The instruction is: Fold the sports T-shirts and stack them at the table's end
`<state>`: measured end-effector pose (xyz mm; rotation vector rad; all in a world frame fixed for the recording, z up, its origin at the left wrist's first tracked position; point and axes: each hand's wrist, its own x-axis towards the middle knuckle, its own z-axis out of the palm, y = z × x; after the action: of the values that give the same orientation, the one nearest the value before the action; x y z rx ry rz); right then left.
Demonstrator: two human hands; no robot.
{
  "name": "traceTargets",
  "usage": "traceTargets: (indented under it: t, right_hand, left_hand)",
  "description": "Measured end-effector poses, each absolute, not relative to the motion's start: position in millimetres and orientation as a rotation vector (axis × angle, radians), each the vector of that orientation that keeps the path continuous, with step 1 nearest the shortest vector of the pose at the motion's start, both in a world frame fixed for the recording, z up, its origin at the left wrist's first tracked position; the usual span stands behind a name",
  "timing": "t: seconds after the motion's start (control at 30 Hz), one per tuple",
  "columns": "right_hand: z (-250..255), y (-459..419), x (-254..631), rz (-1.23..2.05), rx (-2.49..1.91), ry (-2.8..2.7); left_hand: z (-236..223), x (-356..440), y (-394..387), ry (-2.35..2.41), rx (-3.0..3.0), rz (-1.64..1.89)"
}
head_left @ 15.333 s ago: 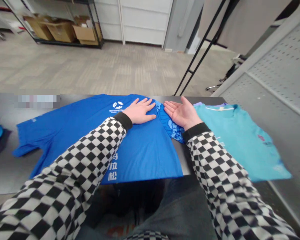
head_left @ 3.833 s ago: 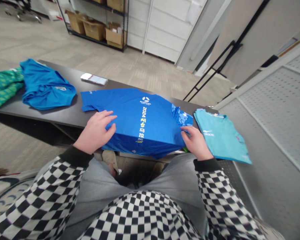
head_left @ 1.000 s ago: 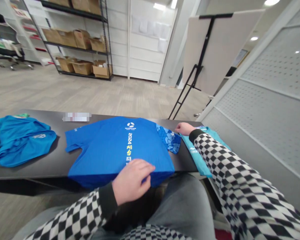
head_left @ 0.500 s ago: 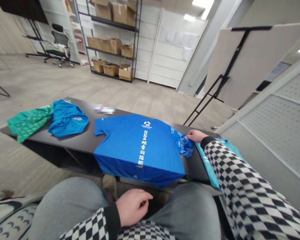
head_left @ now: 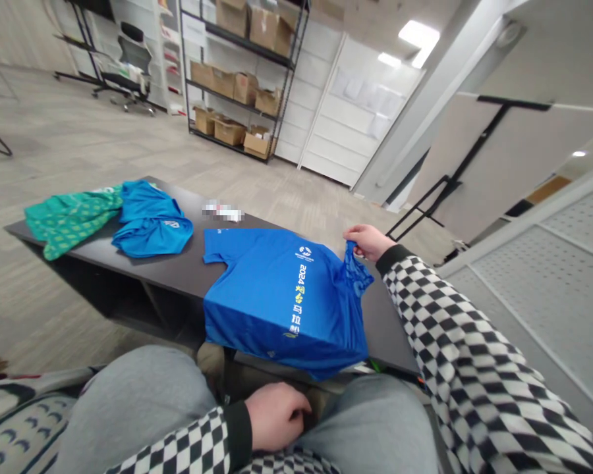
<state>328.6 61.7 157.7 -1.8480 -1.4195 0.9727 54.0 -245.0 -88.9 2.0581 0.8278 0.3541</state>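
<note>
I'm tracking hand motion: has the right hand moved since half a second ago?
Yes: against the table, the right hand has moved up and leftward, now holding the blue patterned sleeve raised.

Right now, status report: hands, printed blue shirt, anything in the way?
Right hand holds patterned sleeve up. Left hand low, off blue shirt. Shirt spread, overhanging table. Nothing seen blocking sleeve.

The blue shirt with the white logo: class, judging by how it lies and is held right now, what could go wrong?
1. The right hand pinches the patterned sleeve, so a tug could twist or crease the blue shirt.
2. The lower hem hangs over the near edge of the table, so the shirt might slip.
3. The left hand is off the fabric, so it cannot steady it.
</note>
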Motion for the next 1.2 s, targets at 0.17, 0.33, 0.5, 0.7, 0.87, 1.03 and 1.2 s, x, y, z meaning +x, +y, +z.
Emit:
traceTargets:
  t: [0.17,0.33,0.5,0.7,0.87,1.03,1.2]
  right_hand:
    - [134.6,98.1,236.4,1.062,-1.795,-1.433]
    - [86.7,111.9,160.2,1.195,-1.742,-1.491]
    - [60.5,112.2,142.2,1.284,-1.701,-1.591]
    - [70.3,118.3,218.1,0.695,-1.84,-1.948]
    - [48.5,93.9,283.6,0.579,-1.884,-2.138]
    - [-0.7,73.8,303.0,0.289,-1.856,-2.281]
    - [-18.0,76.7,307.3,0.204,-1.827,-2.322]
  left_hand:
    - [-91.5,51.3,-243.0,0.897,2.007,0.341]
    - [-94.5,55.0,-240.5,0.924,1.963,0.359]
    - [-98.6,52.8,-240.8,0.915,1.894,0.402]
    - [-95.4,55.5,-234.4,1.025,1.728,0.498]
    - [-83.9,60.9,-229.3,1.012,1.617,0.689]
    - [-70.8,65.9,-234.7,0.917,1.751,0.791]
    - [-60.1,86.2,-225.0,1.017,1.906,0.805]
